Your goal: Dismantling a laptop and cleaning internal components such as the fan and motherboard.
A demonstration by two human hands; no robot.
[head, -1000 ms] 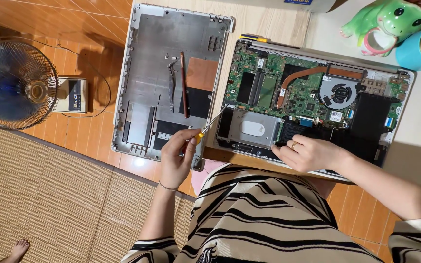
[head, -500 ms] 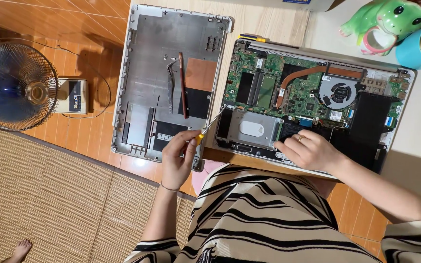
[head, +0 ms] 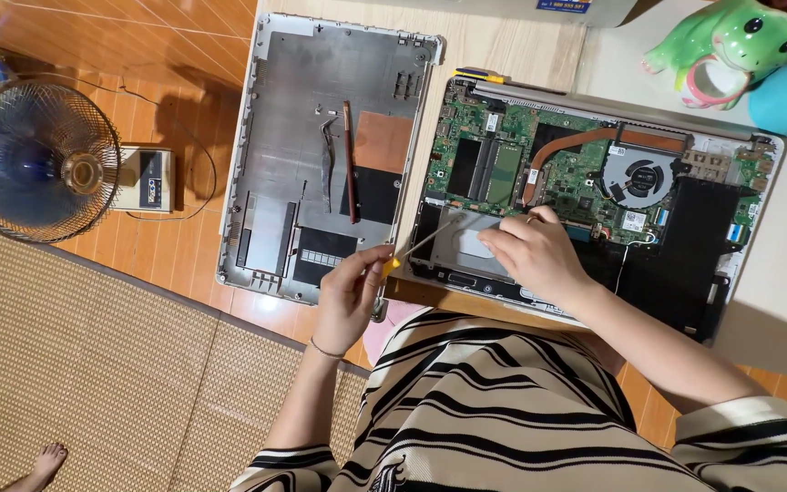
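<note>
While the left hand (head: 350, 296) grips a screwdriver (head: 421, 246) at frame centre, its tip reaches the drive (head: 466, 246) in the opened laptop (head: 685, 237) — right hand (head: 535, 255) rests flat on it, holding nothing.

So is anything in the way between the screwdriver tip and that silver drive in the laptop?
Nothing visible. The left hand holds the screwdriver, and its shaft runs clear to the silver drive. The right hand rests on the drive's right part, beside the tip, not across its path.
</note>
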